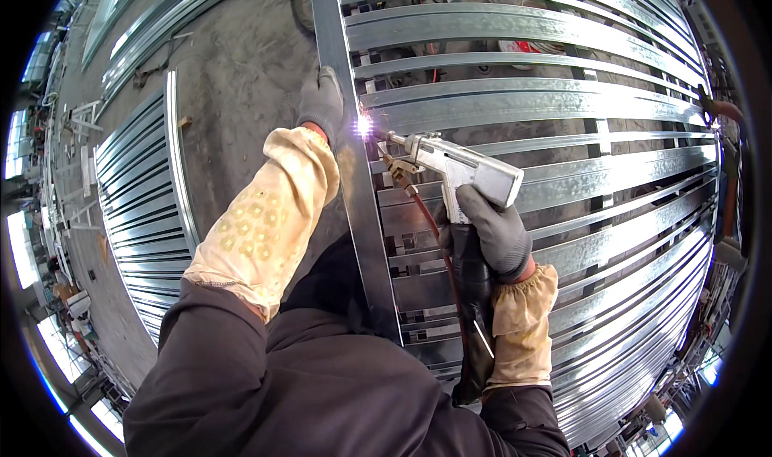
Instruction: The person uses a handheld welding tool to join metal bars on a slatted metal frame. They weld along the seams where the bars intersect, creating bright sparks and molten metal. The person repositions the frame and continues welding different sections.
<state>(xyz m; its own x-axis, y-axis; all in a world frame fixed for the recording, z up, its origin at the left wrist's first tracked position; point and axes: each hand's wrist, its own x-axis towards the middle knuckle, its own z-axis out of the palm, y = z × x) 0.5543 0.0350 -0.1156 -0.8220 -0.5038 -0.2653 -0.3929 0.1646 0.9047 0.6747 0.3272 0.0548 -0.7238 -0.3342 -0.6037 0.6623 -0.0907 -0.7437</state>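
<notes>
In a grey glove, my right hand (492, 230) is closed round the grip of a silver pistol-shaped welding gun (470, 172). Its nozzle points left at a bright violet-white weld spot (364, 125), where a cross slat meets the steel frame rail (354, 159). A black-sleeved cable and a thin reddish hose (428, 214) run down from the gun. My left hand (322, 103), also gloved in grey, grips the rail's left edge beside the glowing spot; its fingertips are partly hidden. Pale cuffs cover both my forearms.
Many parallel galvanized slats (523, 103) form a large panel to the right. Another slatted panel (145, 208) lies left on the grey floor (249, 63), with long metal profiles (161, 35) beyond it. At the far right edge, a reddish-sleeved arm (728, 110) reaches to the panel by another bright spot.
</notes>
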